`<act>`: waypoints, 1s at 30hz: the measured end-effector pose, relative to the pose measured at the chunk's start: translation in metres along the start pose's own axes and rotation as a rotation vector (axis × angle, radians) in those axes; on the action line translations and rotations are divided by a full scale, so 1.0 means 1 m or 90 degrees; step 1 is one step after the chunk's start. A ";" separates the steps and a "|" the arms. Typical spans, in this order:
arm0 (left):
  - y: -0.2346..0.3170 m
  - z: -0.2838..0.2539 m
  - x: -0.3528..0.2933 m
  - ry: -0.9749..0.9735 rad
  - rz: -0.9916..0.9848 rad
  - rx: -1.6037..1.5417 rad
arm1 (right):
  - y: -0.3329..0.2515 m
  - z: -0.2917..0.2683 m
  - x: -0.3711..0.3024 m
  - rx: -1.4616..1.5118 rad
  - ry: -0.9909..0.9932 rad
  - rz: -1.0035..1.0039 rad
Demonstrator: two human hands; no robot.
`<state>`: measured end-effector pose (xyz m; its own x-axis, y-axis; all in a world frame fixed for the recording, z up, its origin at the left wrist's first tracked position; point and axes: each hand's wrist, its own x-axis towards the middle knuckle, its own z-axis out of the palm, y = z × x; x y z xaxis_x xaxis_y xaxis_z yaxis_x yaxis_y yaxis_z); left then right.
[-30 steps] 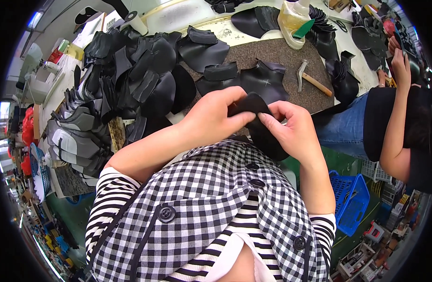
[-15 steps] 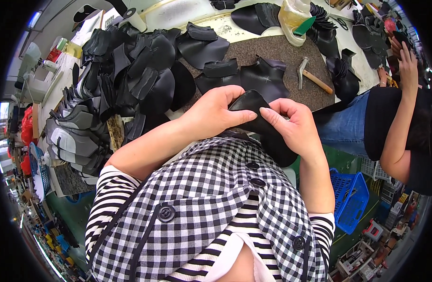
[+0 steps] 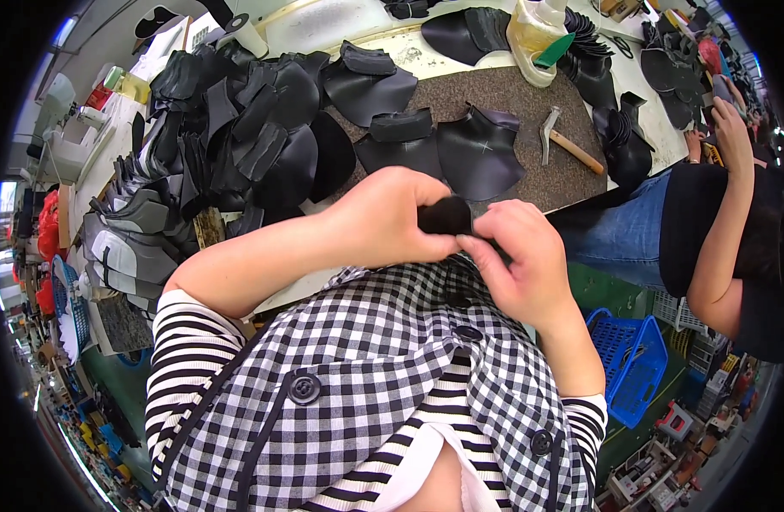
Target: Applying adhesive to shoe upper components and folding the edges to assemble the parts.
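Close in front of my chest, a black leather shoe piece (image 3: 445,215) is folded or curled between my hands. My left hand (image 3: 390,215) is closed around its left side, the thumb lying along the lower edge. With thumb and fingers, my right hand (image 3: 521,256) pinches the right edge. Much of the piece is hidden behind my fingers. Just beyond, on a brown mat (image 3: 460,90), lie a black leather upper (image 3: 480,149) with a pale cross mark and another black piece (image 3: 399,145). A hammer (image 3: 571,149) with a wooden handle rests at the mat's right.
Heaped black leather pieces (image 3: 272,128) cover the table's left side, with grey-and-black pieces (image 3: 148,239) nearer. A glue-stained white container (image 3: 530,47) with a green tool stands at the back. Another person (image 3: 708,213) is at my right, and a blue basket (image 3: 631,363) is on the floor.
The leather piece has turned and folded between my hands, so less of it shows. Its hanging lower part is out of sight. My right hand has dropped slightly lower.
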<state>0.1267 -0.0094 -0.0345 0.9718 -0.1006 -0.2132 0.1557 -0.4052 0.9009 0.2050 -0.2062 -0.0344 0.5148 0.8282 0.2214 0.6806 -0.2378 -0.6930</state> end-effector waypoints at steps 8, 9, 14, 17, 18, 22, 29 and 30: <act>-0.030 0.005 -0.021 0.191 0.427 0.300 | 0.007 0.008 -0.021 -0.048 0.142 -0.207; -0.031 0.003 -0.021 0.247 0.498 0.376 | 0.009 0.007 -0.020 -0.066 0.164 -0.238; -0.033 0.008 -0.014 0.415 0.651 0.492 | 0.023 0.003 -0.023 -0.132 0.228 -0.313; -0.034 0.014 -0.008 0.414 0.640 0.471 | 0.019 0.002 -0.018 -0.141 0.211 -0.318; -0.034 0.014 -0.007 0.400 0.640 0.466 | 0.017 0.003 -0.015 -0.141 0.193 -0.316; -0.024 0.021 -0.009 0.411 0.689 0.451 | 0.006 0.006 -0.016 -0.159 0.128 -0.312; -0.012 0.017 -0.015 0.383 0.641 0.432 | -0.015 0.005 -0.022 -0.230 0.159 -0.247; -0.011 0.016 -0.016 0.379 0.625 0.427 | -0.015 0.005 -0.020 -0.230 0.163 -0.260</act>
<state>0.1062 -0.0180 -0.0472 0.5856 -0.2659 0.7658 -0.5994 -0.7780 0.1882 0.1814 -0.2168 -0.0320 0.2528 0.7513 0.6096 0.9607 -0.1202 -0.2503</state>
